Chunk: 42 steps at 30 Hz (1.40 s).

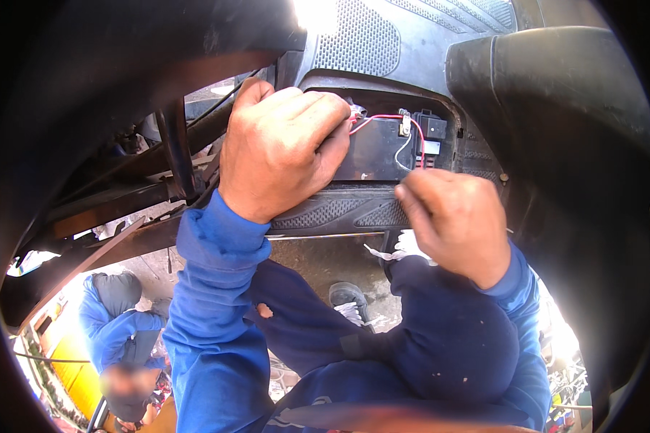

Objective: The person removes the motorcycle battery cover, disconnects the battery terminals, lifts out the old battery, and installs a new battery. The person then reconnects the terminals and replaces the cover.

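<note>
A dark battery (372, 149) sits in an open compartment of a scooter's footboard. My left hand (285, 148) is closed over its left end, fingers curled by the terminal there; whatever they grip is hidden. A red wire (386, 117) crosses the battery's top to the right terminal (404, 124). From that terminal a thin white wire (396, 155) loops down toward the fingertips of my right hand (458, 220). This hand is closed, thumb against curled fingers, at the compartment's near right edge. Whether it grips the wire cannot be made out.
Right of the battery is a black fuse box (431, 126). The textured footboard (357, 40) extends beyond, with a large black body panel (549, 108) at right. Frame bars (175, 148) stand at left. Another person in a blue sleeve (105, 325) is at lower left.
</note>
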Each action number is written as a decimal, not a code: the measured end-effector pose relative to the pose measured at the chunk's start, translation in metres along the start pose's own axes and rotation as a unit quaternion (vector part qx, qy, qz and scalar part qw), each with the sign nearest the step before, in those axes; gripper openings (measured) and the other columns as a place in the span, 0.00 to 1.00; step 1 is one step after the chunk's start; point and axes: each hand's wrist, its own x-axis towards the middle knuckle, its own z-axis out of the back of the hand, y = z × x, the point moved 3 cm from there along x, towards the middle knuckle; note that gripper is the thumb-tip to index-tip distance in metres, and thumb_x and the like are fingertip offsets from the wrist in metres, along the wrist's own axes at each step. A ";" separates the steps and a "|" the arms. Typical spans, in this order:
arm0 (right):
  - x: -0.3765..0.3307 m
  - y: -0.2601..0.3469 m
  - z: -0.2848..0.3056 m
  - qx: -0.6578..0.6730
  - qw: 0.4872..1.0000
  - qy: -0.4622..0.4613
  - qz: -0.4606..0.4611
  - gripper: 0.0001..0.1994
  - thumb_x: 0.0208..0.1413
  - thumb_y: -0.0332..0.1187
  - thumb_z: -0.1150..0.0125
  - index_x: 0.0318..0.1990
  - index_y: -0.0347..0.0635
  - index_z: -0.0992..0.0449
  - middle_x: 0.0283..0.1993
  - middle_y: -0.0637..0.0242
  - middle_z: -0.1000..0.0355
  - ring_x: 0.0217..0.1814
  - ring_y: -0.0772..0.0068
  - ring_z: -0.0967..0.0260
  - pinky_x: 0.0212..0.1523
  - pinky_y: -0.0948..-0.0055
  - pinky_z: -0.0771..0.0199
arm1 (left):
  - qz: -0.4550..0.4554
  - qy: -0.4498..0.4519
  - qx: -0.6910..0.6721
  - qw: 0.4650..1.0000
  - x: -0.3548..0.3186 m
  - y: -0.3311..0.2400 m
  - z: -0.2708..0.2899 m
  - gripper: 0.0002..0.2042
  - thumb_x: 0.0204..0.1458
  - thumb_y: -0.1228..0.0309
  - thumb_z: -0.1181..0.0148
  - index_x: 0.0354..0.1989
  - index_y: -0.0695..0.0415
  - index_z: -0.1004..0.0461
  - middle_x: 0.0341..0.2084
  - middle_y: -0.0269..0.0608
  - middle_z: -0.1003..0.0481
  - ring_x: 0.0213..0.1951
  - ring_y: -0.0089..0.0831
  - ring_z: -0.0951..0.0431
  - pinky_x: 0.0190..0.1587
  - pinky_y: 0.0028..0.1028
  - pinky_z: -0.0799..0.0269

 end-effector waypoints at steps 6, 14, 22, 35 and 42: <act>0.021 0.017 -0.016 0.081 0.994 0.028 0.066 0.10 0.61 0.34 0.35 0.30 0.42 0.27 0.25 0.57 0.24 0.25 0.47 0.23 0.26 0.51 0.23 | 0.003 0.005 0.003 1.000 0.001 0.000 -0.001 0.07 0.48 0.72 0.28 0.30 0.51 0.23 0.26 0.30 0.21 0.28 0.33 0.21 0.37 0.37 0.33; 0.016 0.018 -0.016 0.066 0.997 0.015 0.040 0.11 0.62 0.34 0.35 0.29 0.41 0.27 0.26 0.57 0.24 0.27 0.45 0.24 0.27 0.51 0.24 | -0.006 -0.002 0.004 1.000 0.000 -0.001 -0.002 0.07 0.48 0.72 0.28 0.30 0.51 0.23 0.27 0.31 0.20 0.29 0.32 0.21 0.38 0.37 0.32; -0.007 0.016 0.004 0.115 0.993 0.016 0.004 0.09 0.61 0.32 0.35 0.31 0.41 0.27 0.25 0.56 0.24 0.27 0.44 0.23 0.28 0.50 0.24 | -0.004 0.008 -0.005 1.000 -0.001 -0.028 0.004 0.07 0.48 0.75 0.28 0.33 0.51 0.21 0.30 0.31 0.18 0.31 0.33 0.19 0.38 0.36 0.31; -0.009 0.020 -0.024 0.193 0.974 -0.061 0.106 0.04 0.61 0.30 0.34 0.35 0.41 0.22 0.29 0.59 0.24 0.31 0.52 0.23 0.32 0.57 0.25 | 0.028 -0.028 -0.045 0.998 -0.003 -0.015 0.001 0.08 0.48 0.79 0.31 0.35 0.52 0.20 0.28 0.38 0.18 0.33 0.40 0.17 0.37 0.38 0.29; -0.011 0.025 -0.019 0.198 0.972 -0.107 0.069 0.02 0.60 0.27 0.33 0.36 0.41 0.20 0.31 0.62 0.22 0.31 0.55 0.23 0.34 0.62 0.26 | 0.039 -0.022 -0.041 0.998 0.000 -0.016 0.001 0.08 0.50 0.80 0.31 0.37 0.56 0.18 0.32 0.43 0.16 0.34 0.42 0.15 0.37 0.36 0.22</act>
